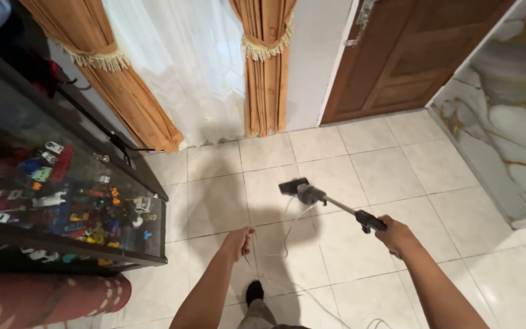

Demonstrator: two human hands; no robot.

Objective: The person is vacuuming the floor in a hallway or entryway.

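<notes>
- My right hand (397,236) has its fingers wrapped tight round the black grip of the slim stick vacuum with a silver metal tube and a dark floor head (330,204).
- My left hand (238,240) has its fingers pinched together on the thin white power cord (288,234), lifting a loop clear of the floor.
- Handling, as I judge it: the tube is stiff and light, and most of the weight seems to sit low at the head. Hold it at the grip only. The cord is limp and slick; hold it loosely.
- Location: the head rests on the cream ceramic tile floor (385,164) ahead of me, with the tube slanting up to my right hand.
- Surroundings: a dark glass display cabinet of small toy cars (62,189) stands to the left; orange curtains with a sheer white panel (184,73) and a brown wooden door (415,55) stand beyond.
</notes>
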